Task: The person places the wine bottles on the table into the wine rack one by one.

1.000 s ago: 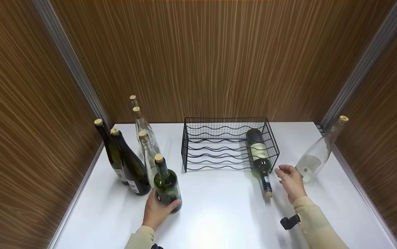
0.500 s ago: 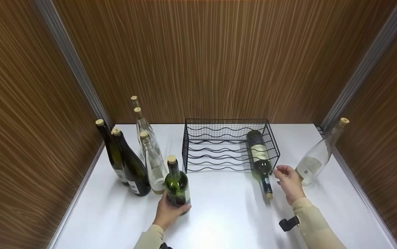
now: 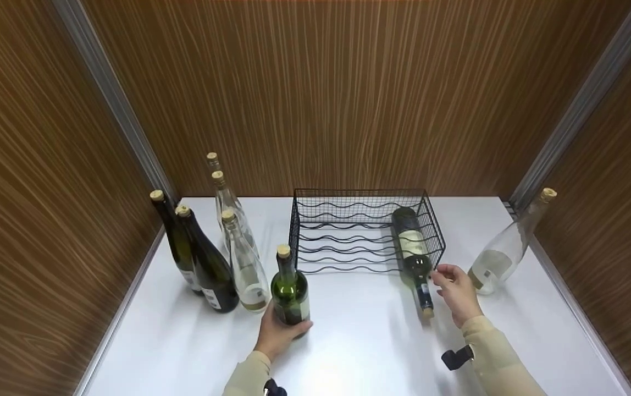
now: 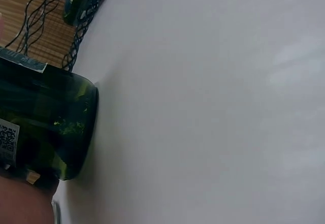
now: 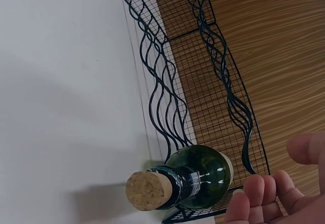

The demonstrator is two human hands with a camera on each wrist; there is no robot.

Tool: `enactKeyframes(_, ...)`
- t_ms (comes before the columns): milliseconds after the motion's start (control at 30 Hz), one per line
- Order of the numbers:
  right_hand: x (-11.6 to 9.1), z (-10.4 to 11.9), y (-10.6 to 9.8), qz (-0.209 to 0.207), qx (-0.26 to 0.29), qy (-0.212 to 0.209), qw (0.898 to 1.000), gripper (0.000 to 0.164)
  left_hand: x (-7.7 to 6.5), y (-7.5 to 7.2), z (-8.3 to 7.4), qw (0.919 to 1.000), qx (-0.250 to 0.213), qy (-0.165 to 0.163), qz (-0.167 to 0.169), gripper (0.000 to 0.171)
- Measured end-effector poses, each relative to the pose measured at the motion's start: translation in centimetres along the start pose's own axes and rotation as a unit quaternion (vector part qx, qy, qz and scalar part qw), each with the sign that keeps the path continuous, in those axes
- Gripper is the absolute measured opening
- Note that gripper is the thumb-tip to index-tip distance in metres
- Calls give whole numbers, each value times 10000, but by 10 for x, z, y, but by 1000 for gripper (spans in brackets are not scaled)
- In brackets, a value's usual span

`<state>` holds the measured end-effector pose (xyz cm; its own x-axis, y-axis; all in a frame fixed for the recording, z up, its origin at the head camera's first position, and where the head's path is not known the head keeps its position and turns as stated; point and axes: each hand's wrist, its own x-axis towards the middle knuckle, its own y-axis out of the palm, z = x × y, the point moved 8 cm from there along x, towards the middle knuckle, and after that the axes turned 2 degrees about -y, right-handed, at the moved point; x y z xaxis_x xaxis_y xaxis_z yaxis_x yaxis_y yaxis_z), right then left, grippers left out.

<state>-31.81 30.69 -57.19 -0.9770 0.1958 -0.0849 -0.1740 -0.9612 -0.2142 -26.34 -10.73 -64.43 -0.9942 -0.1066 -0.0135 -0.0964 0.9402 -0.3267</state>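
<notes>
My left hand grips a green wine bottle low on its body, thumb across the front. The bottle is upright and corked; in the left wrist view its base is close to the white table, though contact is hard to judge. My right hand is at the front right corner of a black wire wine rack, with fingers loosely bent and thumb apart. Its fingertips meet or nearly meet the rack's wire. Another green wine bottle lies in the rack's right end, cork toward me.
Left of my left hand stand two dark bottles and several clear bottles, all corked. A clear bottle stands right of my right hand. Wood-grain panels enclose the white table at the back and sides.
My left hand has carried the upright green bottle rightward, away from the clear bottles, to near the rack's front left corner. My right hand has shifted slightly left toward the rack's corner.
</notes>
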Motion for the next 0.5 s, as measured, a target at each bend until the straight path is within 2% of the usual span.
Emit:
enactKeyframes(133,0,3,0,20,-31,-45,10000,41,1,0,-3,9999,28,107,-31,96)
enactKeyframes(300,1,5,1,46,-28,-77,10000,40,-1,0,-7,9995,37,316,-66,88)
enactKeyframes(500,-1,3,1,40,58,-115,9999,41,-5,7,-14,9978,343,513,228,83)
